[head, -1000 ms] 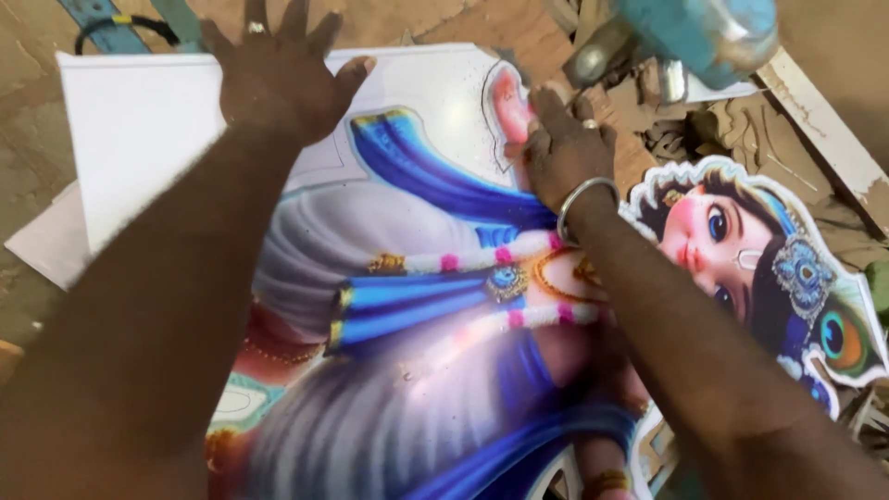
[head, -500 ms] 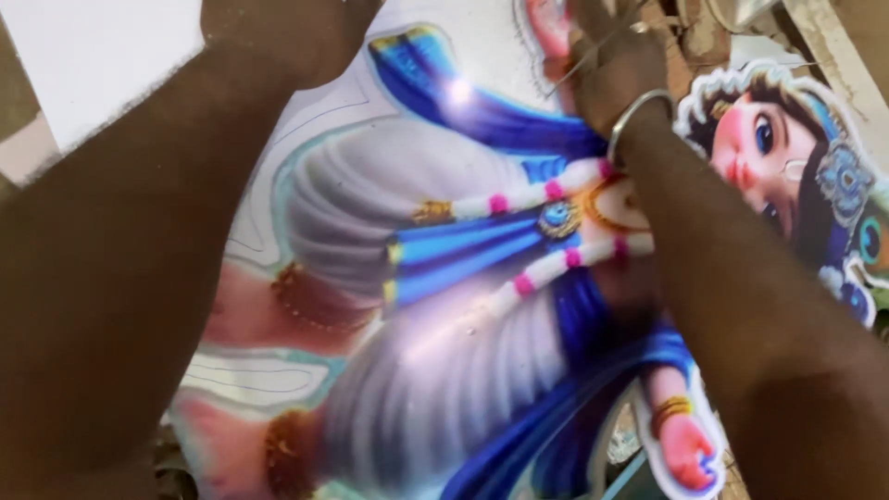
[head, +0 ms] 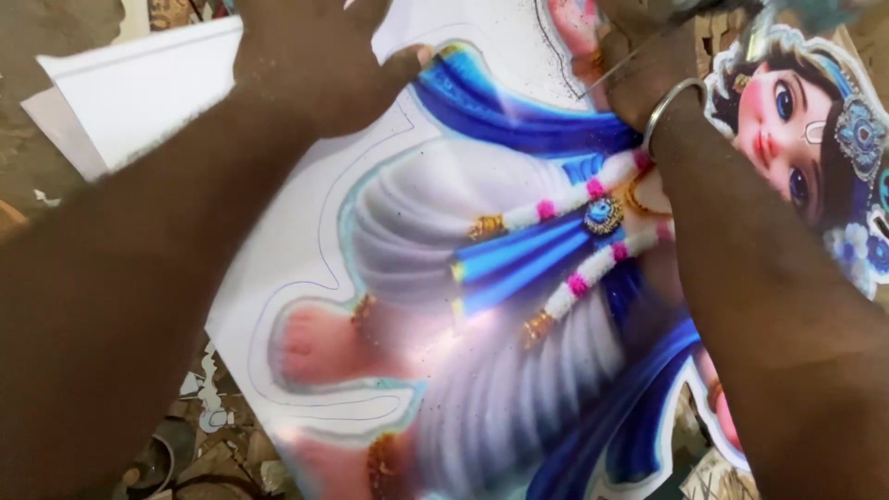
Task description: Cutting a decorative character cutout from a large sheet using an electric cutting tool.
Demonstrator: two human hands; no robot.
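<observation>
A large printed board (head: 519, 306) lies in front of me. It shows a cartoon figure in white and blue robes with flower garlands, and its right side is cut out along the outline. My left hand (head: 315, 65) presses flat on the board's white upper left part, its fingertips past the frame's top. At the board's top edge, beside the figure's face (head: 787, 120), my right hand (head: 644, 65) is curled, with a metal bangle (head: 671, 106) on the wrist. The frame cuts off its fingers. A blurred teal tool (head: 815, 11) shows just above it.
A white sheet (head: 130, 102) sticks out from under the board at the upper left. Offcuts and scraps (head: 204, 426) litter the dirt ground at the lower left. My two forearms cover much of the left and right sides.
The view has dropped and closed in on the board. The teal tool has slid almost out of the top of the frame. Both hands stay on the board in the same places.
</observation>
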